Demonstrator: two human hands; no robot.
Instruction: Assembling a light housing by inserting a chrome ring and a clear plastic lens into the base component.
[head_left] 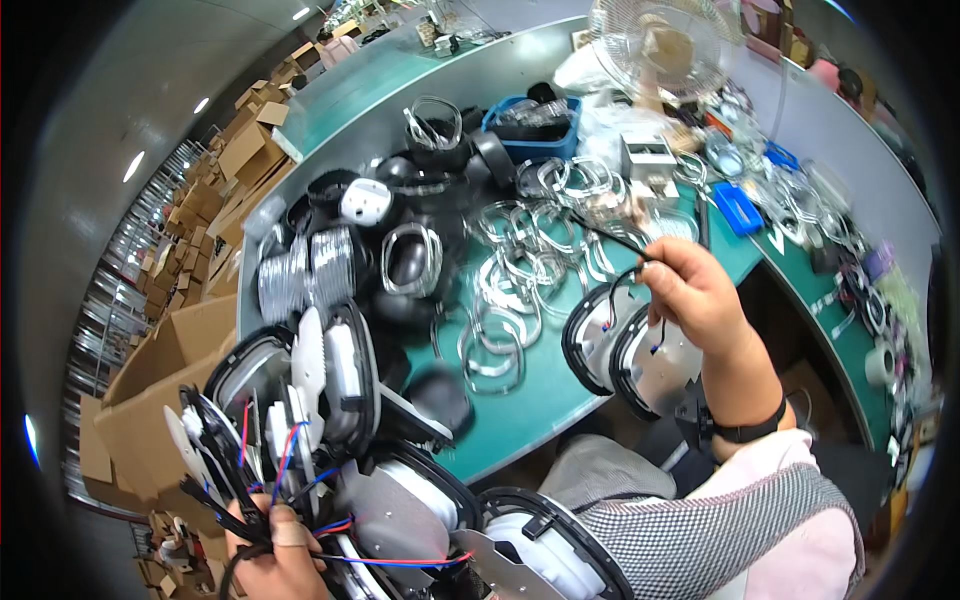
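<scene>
Several black cables (250,518) bunch in the left hand (270,560), low in my view, its fingers closed around them. From that grasp I can follow a pair of red and blue wires (400,561) running to the right, nearly level, towards a grey plate. Black-rimmed white housings (545,545) crowd beside and above this hand, some tilted on edge.

Farther up and to the right, the right hand (695,290) pinches a single black cord (612,237) between thumb and fingers. Its long axis slants: one end points up and left, away from the person, over the surface (545,395), while the other comes down right into the pinch. Thin leads (663,330) drop below the fingers, nearly upright. Two disc-like housings (655,365) sit just below and left of this hand, at the near edge of the surface, faces tilted; I cannot tell whether they hang or rest there. The two hands are well apart.

Beyond, I see clear rings (495,345) scattered left of the cord, then black round shells (410,262) heaped farther left. Behind those stands a blue bin (535,150), and past it a fan (665,50).
</scene>
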